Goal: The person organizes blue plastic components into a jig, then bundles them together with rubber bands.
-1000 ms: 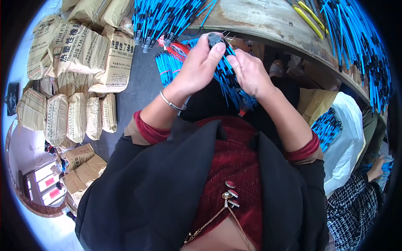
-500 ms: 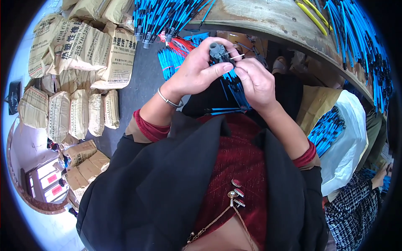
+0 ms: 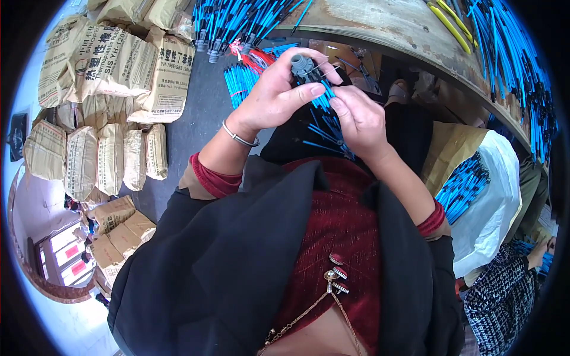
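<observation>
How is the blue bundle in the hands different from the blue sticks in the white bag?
The held bundle is between the left hand and right hand; the bagged sticks lie in the white bag. The held bundle shows a round grey end; the bagged sticks show none. The held bundle is partly hidden; the bagged sticks show as a broad pile. Both have blue sticks with dark parts.

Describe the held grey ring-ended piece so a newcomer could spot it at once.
Start at the worn wooden table along the upper edge. Below it in the picture, the left hand holds the grey cylindrical piece. Its grey, ring-shaped end sets it apart from the thin blue sticks below.
</observation>
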